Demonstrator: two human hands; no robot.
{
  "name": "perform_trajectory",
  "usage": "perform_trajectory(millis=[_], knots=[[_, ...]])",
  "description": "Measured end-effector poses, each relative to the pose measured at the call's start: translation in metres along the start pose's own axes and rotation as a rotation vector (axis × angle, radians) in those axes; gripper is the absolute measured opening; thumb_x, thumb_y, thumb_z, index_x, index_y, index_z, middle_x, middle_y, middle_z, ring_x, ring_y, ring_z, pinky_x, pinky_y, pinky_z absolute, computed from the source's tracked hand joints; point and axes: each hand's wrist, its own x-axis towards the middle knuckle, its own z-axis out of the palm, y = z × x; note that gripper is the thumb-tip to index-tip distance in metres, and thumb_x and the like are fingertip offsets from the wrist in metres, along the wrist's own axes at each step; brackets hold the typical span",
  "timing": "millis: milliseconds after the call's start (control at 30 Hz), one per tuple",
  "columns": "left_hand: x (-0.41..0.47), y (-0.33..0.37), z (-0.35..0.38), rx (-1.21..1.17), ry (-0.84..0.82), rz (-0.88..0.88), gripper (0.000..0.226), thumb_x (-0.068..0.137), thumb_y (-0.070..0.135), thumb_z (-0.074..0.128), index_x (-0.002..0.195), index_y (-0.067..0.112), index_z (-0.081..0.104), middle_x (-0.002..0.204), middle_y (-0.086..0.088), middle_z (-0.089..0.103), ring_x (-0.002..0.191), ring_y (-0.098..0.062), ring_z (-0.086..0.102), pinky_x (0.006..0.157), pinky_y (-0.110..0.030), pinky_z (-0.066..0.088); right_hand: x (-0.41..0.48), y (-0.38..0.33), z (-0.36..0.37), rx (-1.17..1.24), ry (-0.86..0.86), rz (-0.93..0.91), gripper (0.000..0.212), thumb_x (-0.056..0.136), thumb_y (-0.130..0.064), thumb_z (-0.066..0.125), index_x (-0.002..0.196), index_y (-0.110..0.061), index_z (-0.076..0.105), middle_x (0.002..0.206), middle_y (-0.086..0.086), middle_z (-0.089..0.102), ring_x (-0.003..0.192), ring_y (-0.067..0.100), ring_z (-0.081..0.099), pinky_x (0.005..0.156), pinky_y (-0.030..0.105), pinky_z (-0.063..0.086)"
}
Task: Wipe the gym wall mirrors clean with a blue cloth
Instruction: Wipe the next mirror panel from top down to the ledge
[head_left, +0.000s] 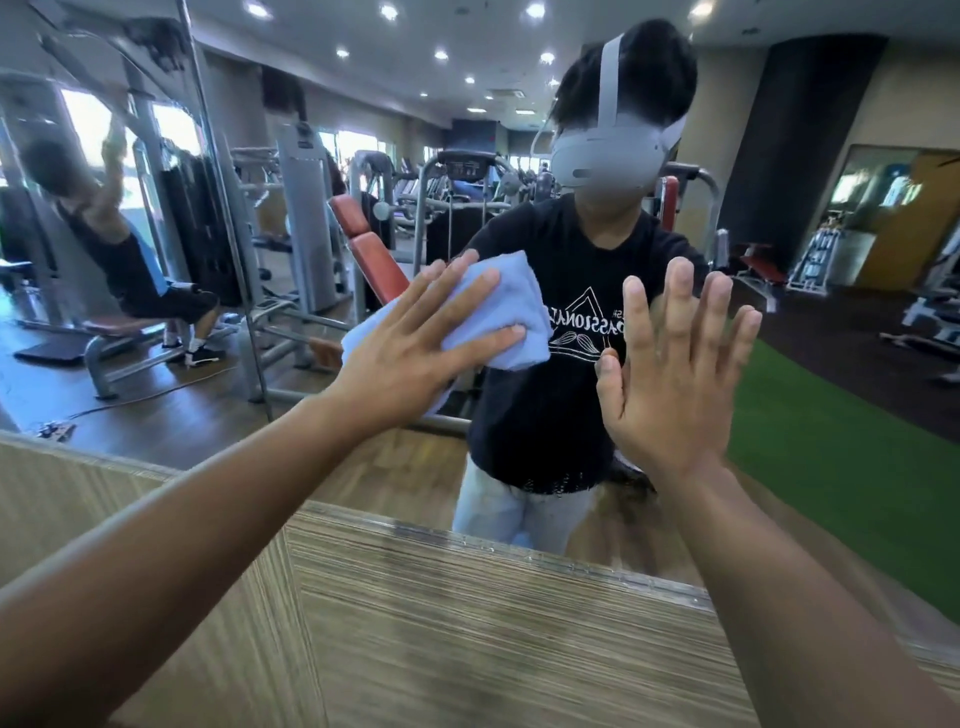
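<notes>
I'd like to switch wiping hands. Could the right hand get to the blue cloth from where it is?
Probably yes. The right hand looks flat against the mirror just beside the blue cloth, with only bare glass between them. The left hand, spread over the cloth, covers part of it.

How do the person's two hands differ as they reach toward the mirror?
The left hand presses a folded blue cloth against the mirror; the right hand holds nothing and seems to lie bare on the glass. The left hand's fingers slant up to the right, spread across the cloth; the right hand's fingers point almost straight up. Both hands are flat with straight fingers, neither curled in a grip.
</notes>
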Motion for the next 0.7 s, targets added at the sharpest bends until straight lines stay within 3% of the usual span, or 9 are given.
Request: perform_trajectory(millis=[167,300,367,433,533,633,700], knots=[[-0.049,0.036,0.031,-0.024,0.036,-0.065,0.070,0.086,-0.004,0.065,0.146,0.027,0.046,0.162,-0.012,0.024,0.154,-0.031,0.013,0.123,-0.052,0.019,0.001,0.000,-0.002,0.016,-0.008,-0.012,0.066,0.106,-0.039,0.038,0.165,-0.019,0.016,0.168,0.016,0.009,0.154,0.045,0.011,0.124,0.066,0.007],[-0.134,0.088,0.053,-0.045,-0.207,0.165,0.060,0.093,0.007,0.046,0.148,0.032,0.042,0.168,-0.004,0.013,0.149,-0.030,0.024,0.124,-0.050,0.014,0.001,0.001,-0.001,0.029,-0.010,-0.016,0.065,0.107,-0.039,0.037,0.165,-0.020,0.015,0.169,0.017,0.010,0.154,0.044,0.010,0.124,0.066,0.007],[-0.167,0.103,0.055,-0.010,-0.342,0.270,0.057,0.098,0.006,0.038,0.146,0.035,0.049,0.166,-0.002,0.023,0.147,-0.026,0.033,0.126,-0.048,0.011,0.001,0.002,-0.001,0.026,-0.005,-0.020,0.065,0.107,-0.039,0.037,0.165,-0.020,0.015,0.169,0.016,0.009,0.154,0.044,0.009,0.124,0.065,0.006],[-0.172,0.100,0.054,0.041,-0.394,0.323,0.054,0.098,0.008,0.045,0.143,0.037,0.054,0.161,0.000,0.036,0.146,-0.024,0.038,0.125,-0.050,0.017,0.001,0.002,-0.001,0.024,0.000,-0.027,0.064,0.107,-0.039,0.037,0.164,-0.020,0.015,0.169,0.015,0.009,0.154,0.044,0.009,0.124,0.064,0.006],[-0.156,0.082,0.049,0.048,-0.394,0.379,0.055,0.099,0.014,0.052,0.147,0.040,0.048,0.160,0.003,0.036,0.144,-0.026,0.041,0.117,-0.057,0.030,0.001,0.002,0.000,0.017,0.017,-0.028,0.064,0.107,-0.039,0.037,0.164,-0.019,0.017,0.168,0.015,0.008,0.154,0.044,0.013,0.124,0.064,0.007],[-0.132,0.055,0.034,0.036,-0.342,0.326,0.053,0.104,0.013,0.040,0.150,0.039,0.041,0.160,-0.001,0.035,0.142,-0.033,0.042,0.116,-0.062,0.028,0.000,0.001,0.002,0.001,0.035,-0.020,0.064,0.106,-0.039,0.038,0.164,-0.019,0.019,0.168,0.015,0.010,0.153,0.045,0.017,0.124,0.065,0.011],[-0.104,0.036,0.022,0.054,-0.251,0.232,0.059,0.102,0.011,0.045,0.155,0.036,0.033,0.160,-0.006,0.035,0.144,-0.040,0.037,0.119,-0.063,0.022,0.000,0.002,0.003,0.001,0.037,-0.016,0.064,0.106,-0.039,0.039,0.164,-0.019,0.020,0.168,0.015,0.011,0.153,0.045,0.017,0.124,0.065,0.011]])
